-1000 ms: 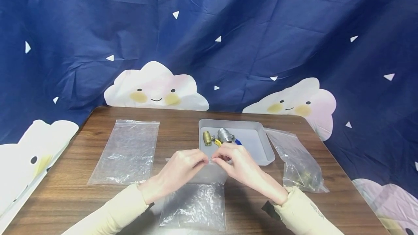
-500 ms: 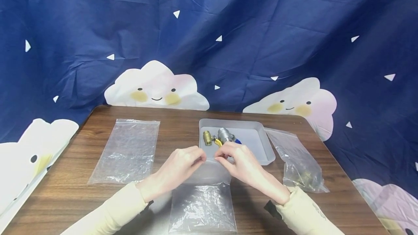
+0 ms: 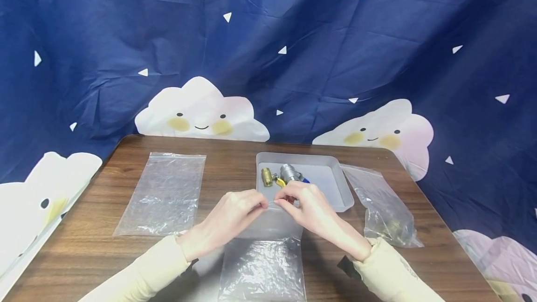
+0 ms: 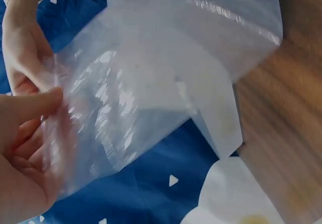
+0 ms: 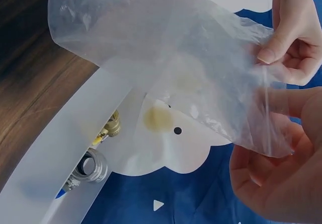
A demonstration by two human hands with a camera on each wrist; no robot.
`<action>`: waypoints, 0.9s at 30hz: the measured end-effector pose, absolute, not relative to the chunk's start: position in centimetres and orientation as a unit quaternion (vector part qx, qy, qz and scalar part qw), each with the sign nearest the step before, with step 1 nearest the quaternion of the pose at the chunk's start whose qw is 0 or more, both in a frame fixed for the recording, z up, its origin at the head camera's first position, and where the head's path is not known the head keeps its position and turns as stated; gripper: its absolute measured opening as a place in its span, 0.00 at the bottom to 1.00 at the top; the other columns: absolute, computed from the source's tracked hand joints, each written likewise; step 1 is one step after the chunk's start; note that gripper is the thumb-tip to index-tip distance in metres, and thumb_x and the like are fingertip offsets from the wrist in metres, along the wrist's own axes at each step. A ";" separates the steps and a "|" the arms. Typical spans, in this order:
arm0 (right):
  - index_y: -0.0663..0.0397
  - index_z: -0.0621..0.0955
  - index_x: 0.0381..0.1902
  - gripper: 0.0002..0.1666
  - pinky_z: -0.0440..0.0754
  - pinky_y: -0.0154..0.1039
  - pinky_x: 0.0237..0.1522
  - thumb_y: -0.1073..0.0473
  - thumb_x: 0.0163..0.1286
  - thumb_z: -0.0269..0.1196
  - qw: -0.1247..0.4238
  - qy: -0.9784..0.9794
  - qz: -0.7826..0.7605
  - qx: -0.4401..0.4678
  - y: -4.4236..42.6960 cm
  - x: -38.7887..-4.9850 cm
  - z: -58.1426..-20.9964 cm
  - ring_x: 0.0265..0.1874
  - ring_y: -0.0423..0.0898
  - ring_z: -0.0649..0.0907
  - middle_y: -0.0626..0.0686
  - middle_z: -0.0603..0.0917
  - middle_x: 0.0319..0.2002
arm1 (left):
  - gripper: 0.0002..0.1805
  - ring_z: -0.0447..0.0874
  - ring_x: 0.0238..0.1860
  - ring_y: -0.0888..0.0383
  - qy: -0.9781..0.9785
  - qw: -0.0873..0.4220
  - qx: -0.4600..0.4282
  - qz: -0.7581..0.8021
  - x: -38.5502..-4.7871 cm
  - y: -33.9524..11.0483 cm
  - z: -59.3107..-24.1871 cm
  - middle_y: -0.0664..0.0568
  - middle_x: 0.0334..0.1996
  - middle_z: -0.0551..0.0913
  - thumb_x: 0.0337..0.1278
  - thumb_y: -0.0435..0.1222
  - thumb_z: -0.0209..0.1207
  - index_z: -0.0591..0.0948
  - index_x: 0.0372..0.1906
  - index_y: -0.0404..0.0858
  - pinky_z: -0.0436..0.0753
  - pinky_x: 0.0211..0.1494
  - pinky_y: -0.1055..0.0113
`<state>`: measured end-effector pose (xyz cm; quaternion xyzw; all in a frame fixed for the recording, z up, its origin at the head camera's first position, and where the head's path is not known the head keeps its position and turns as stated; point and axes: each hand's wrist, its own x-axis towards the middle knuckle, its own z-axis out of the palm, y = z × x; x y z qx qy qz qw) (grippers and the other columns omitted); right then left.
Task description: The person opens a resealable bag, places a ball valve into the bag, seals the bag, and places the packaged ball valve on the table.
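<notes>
A clear plastic zip bag [image 3: 264, 269] hangs from both hands at the middle front, its lower part towards the tabletop. My left hand [image 3: 237, 211] pinches its top edge between thumb and fingers. Close beside it, my right hand [image 3: 308, 209] pinches the same edge. In the left wrist view the bag's film [image 4: 110, 108] looks flat, with nothing visible inside. The right wrist view shows the thumb and curled fingers of my right hand [image 5: 287, 168] on the zip strip [image 5: 266, 113].
Behind the hands stands a translucent plastic tray [image 3: 327, 190] with a brass valve [image 3: 267, 177] with a yellow handle and a silver valve [image 3: 288, 173] with a blue handle. A flat clear bag [image 3: 163, 195] lies left. A bag holding brass parts [image 3: 392, 229] lies right.
The held bag has shifted to the right. My left hand drew slightly away from the right, then came back towards it. The tray and the other bags have stayed put.
</notes>
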<state>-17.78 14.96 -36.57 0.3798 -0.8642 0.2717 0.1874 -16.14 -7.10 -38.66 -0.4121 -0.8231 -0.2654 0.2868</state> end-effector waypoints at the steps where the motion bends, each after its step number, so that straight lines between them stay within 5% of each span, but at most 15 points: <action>1: 0.52 0.86 0.31 0.02 0.79 0.28 0.29 0.60 0.63 0.69 0.187 -0.865 0.272 0.377 15.0 -17.8 -36.6 0.26 0.32 0.78 0.44 0.84 0.26 | 0.06 0.82 0.29 0.67 -0.828 0.283 -0.405 -0.263 -16.2 -7.2 -38.6 0.59 0.28 0.85 0.53 0.30 0.68 0.82 0.33 0.42 0.82 0.36 0.79; 16: 0.49 0.86 0.30 0.04 0.77 0.25 0.28 0.64 0.60 0.71 0.171 -0.851 0.294 0.399 14.9 -17.7 -36.6 0.26 0.32 0.78 0.43 0.84 0.26 | 0.06 0.85 0.29 0.66 -0.823 0.291 -0.413 -0.259 -16.1 -7.3 -38.7 0.58 0.28 0.86 0.53 0.29 0.67 0.82 0.32 0.42 0.83 0.36 0.79; 27: 0.49 0.87 0.32 0.03 0.75 0.25 0.27 0.57 0.64 0.69 0.181 -0.878 0.267 0.354 15.2 -17.5 -36.3 0.26 0.32 0.78 0.42 0.84 0.26 | 0.07 0.84 0.30 0.67 -0.837 0.285 -0.389 -0.259 -16.0 -7.5 -38.4 0.60 0.29 0.85 0.51 0.31 0.70 0.83 0.33 0.43 0.83 0.37 0.77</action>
